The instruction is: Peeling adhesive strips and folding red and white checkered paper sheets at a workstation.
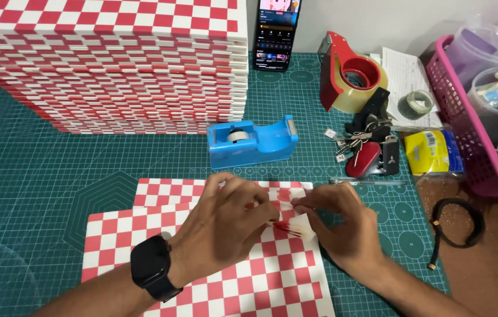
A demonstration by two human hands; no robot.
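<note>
Right now both my hands meet over the red-and-white checkered sheet [249,276] lying on the green cutting mat [37,194]. My left hand [225,226], with the black watch [150,265] on its wrist, is curled with fingertips pinched on a small folded corner of the sheet [297,226], and my right hand [343,226] pinches the same little fold from the other side. Neither hand is loose; both grip that bit of paper between thumb and fingers.

A second checkered sheet [161,191] lies under the first, peeking out at the upper left. To do this fold well, I judge I should keep the lower sheet flat so it does not ride up with the top one, and line the squares of the pattern edge to edge before pressing the crease. Working from the pinch outward with a thumb should keep the crease straight. I cannot tell whether a strip of tape is already between my fingers.

The blue tape dispenser [252,142] sits just beyond the sheets, within easy reach. Behind it to the left rises a tall stack of checkered pieces [113,70]. The red tape gun [349,73], the keys [366,147] and the pink basket [466,135] stand to the right, well apart from the fold.
</note>
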